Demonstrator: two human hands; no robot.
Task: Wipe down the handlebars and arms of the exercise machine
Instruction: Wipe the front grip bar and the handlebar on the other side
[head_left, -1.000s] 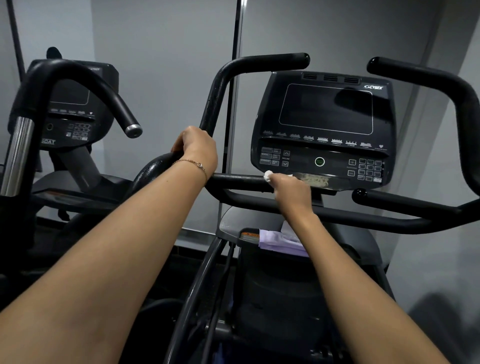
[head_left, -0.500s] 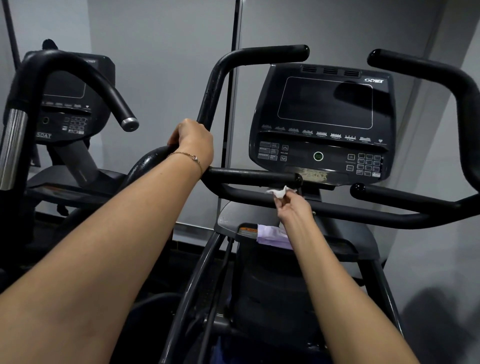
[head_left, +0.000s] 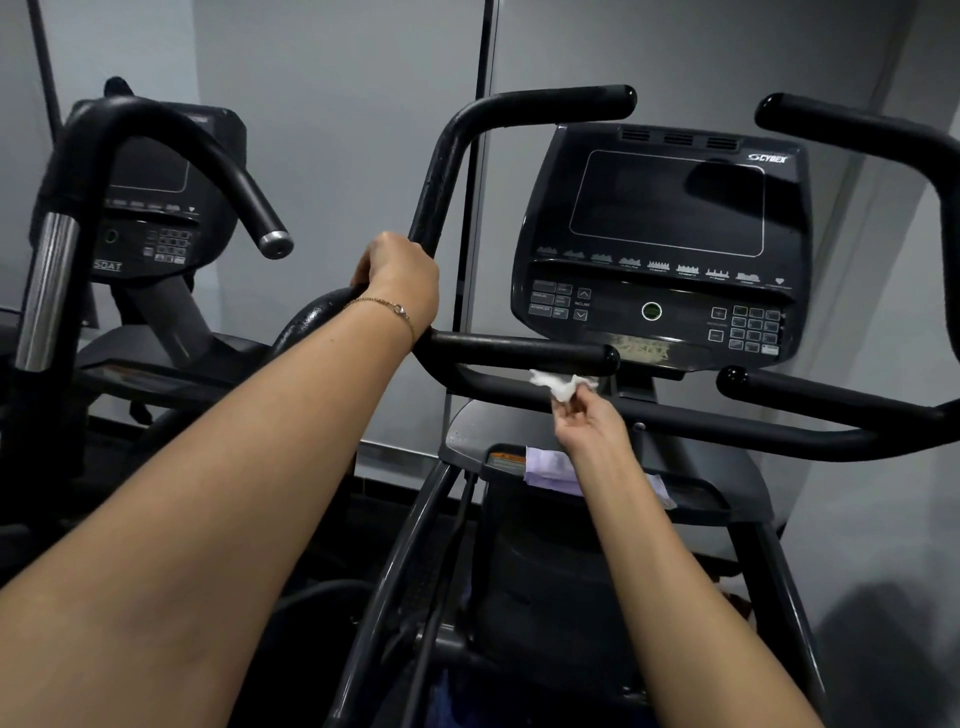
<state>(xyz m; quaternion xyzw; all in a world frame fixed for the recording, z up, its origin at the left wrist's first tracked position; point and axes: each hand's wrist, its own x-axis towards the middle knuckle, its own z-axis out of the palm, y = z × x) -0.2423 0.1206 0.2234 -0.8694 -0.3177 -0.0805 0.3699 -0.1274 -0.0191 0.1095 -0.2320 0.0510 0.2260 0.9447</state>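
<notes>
A black exercise machine fills the view, with its console (head_left: 665, 244) at the centre right. My left hand (head_left: 400, 280) grips the left moving arm (head_left: 441, 171) where it bends, a thin bracelet on the wrist. My right hand (head_left: 587, 415) pinches a small crumpled white wipe (head_left: 558, 384) and holds it against the underside of the short inner handlebar (head_left: 519, 353), just above the long lower crossbar (head_left: 779, 431). The right moving arm (head_left: 883, 135) curves along the right edge, untouched.
A lilac cloth or packet (head_left: 550, 470) lies on the shelf (head_left: 467, 431) under the console. A second machine (head_left: 156, 208) with a chrome-banded handle (head_left: 49, 291) stands close on the left. Grey wall panels lie behind. The machine's frame drops away between my arms.
My right hand came off the top of the inner handlebar, dropped below it, and now holds the wipe at its underside. The left hand kept its grip. The camera shifted slightly.
</notes>
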